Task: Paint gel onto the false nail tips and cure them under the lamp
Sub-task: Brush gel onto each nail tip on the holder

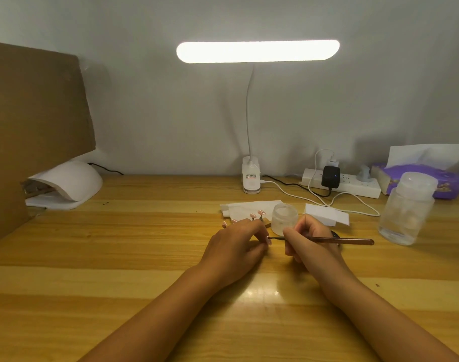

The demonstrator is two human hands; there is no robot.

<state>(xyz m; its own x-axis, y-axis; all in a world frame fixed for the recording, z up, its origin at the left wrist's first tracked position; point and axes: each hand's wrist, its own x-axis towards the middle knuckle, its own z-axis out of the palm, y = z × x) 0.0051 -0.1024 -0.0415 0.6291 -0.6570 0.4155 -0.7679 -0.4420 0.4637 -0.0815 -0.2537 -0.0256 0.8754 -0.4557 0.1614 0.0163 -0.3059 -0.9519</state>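
Observation:
My left hand pinches a small pink false nail tip at its fingertips, just above the wooden table. My right hand grips a brown gel brush whose thin tip touches that nail. Several other pink nail tips on stands sit just behind my left hand, partly hidden by it. A small frosted gel jar stands open behind the two hands. The white curing lamp sits at the far left of the table.
A lit desk lamp on a clip base stands at the back. White paper pieces, a power strip with cables, a purple tissue pack and a clear plastic bottle lie right. A cardboard sheet leans at left.

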